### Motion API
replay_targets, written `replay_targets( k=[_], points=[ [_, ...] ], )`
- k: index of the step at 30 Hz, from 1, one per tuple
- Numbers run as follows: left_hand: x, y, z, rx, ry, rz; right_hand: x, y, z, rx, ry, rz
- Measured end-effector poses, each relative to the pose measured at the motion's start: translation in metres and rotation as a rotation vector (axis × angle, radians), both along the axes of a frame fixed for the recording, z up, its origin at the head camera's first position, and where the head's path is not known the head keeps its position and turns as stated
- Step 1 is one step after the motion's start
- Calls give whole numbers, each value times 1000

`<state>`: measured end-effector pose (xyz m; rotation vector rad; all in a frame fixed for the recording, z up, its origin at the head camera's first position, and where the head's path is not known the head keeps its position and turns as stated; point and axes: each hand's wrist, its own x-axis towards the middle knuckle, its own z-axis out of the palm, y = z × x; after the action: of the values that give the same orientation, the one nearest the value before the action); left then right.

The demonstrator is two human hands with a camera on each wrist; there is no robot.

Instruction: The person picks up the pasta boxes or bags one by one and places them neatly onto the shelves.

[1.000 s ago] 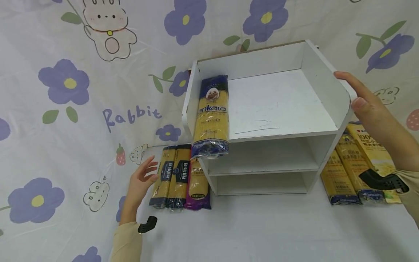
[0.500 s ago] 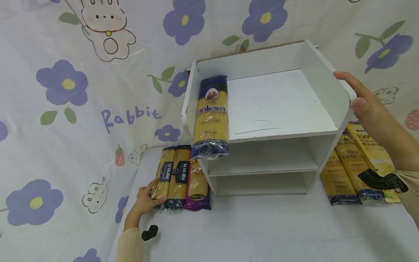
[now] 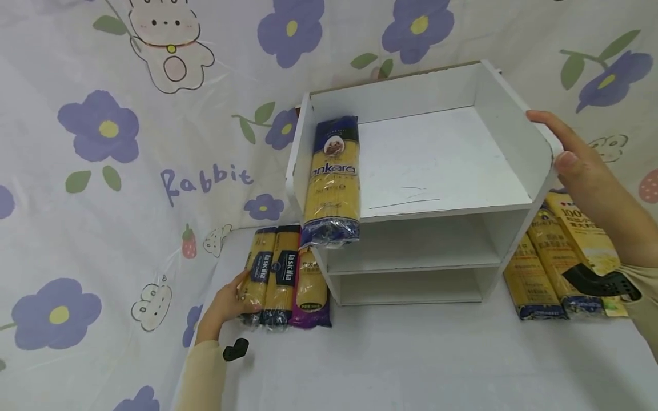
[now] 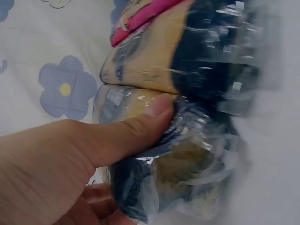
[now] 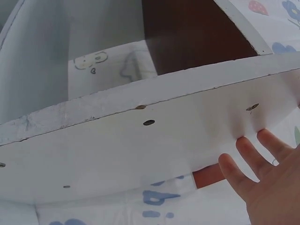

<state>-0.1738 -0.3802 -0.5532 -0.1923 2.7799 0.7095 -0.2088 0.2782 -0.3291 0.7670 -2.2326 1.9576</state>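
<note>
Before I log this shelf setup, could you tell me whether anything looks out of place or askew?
Yes: the spaghetti packet on the top of the white shelf unit sticks out past the front edge, its lower end hanging unsupported. The left hand grips a packet on the table; the right hand rests on the unit's side.

Left hand sits at about 8 o'clock in the head view, forearm in a beige sleeve coming up from 7 o'clock, small black wrist mount on the cuff. Left wrist view: left hand has thumb pressed flat across what it grips, fingers curled underneath.

Right hand at 3 o'clock, forearm entering from 4 o'clock, beige sleeve, black wrist mount. Fingers straight and together, pointing toward 11 o'clock, palm flat against a surface. Right wrist view: right hand open, fingertips laid flat, slightly spread.
</note>
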Motion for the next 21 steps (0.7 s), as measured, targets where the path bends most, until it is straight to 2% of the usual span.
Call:
replay_targets(
  k=[5, 10, 13, 17, 21],
  points=[
    [-4, -9, 6, 151, -47, -45, -1, 0, 1, -32, -16, 9],
    [-8, -18, 18, 316, -100, -105, 0, -1, 4, -30, -27, -7],
    [-11, -19, 22, 362, -146, -97, 0, -2, 7, -26, -15, -6],
    [-9, -23, 15, 389, -164, -57, 2, -5, 9, -28, -17, 5],
    [-6, -29, 5, 527, -170, -33, 4, -7, 9, -50, -35, 14]
  ],
)
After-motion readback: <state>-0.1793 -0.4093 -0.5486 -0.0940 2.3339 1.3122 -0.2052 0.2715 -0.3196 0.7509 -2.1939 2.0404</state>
